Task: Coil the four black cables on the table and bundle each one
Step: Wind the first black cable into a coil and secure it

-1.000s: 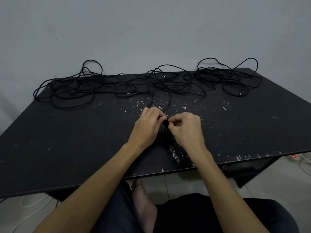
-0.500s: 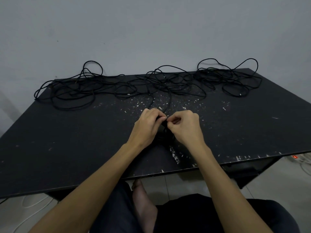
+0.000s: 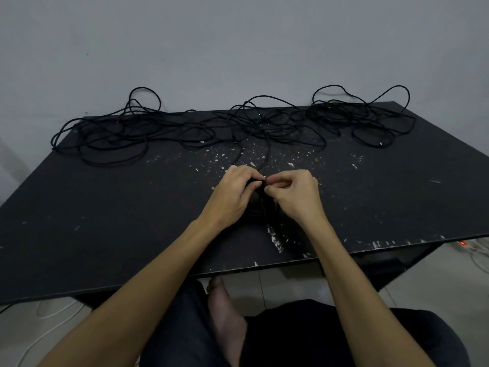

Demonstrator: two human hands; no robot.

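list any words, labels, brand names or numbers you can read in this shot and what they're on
None: no readable text anywhere in the head view.
The black cables show no print that can be made out.
The black table has only pale chips and scratches, no lettering.
The white power strip on the floor at the right edge shows a red light; any marking is too small to read.
The left hand and right hand hide the cable between them.

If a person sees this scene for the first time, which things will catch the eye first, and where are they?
First the two hands at the table's middle: the left hand and the right hand meet, each with its grip on a dark bundle of cable. Next, the loose black cables sprawl in tangled loops along the far edge, by the wall. The black table is flecked with pale chips.
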